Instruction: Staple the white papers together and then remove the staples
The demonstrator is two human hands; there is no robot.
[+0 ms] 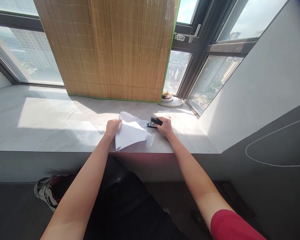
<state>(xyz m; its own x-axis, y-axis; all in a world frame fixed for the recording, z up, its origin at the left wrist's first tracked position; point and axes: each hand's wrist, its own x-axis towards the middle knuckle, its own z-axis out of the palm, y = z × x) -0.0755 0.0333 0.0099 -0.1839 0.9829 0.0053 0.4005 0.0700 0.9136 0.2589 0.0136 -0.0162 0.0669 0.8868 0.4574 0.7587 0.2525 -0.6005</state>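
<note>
White paper sheets (130, 133) lie on the grey window ledge (52, 120), partly lifted and folded. My left hand (112, 128) is closed on their left edge. My right hand (165, 127) grips a black stapler (155, 122), whose jaws sit at the paper's printed right corner. A small clear plastic piece (151, 139) lies just under the paper's right side.
A bamboo blind (110, 46) leans against the window behind the ledge. Stacked plates (168, 98) sit at the back right corner. A white wall (260, 86) rises on the right. Below the ledge my sneaker (46, 193) shows on the dark floor.
</note>
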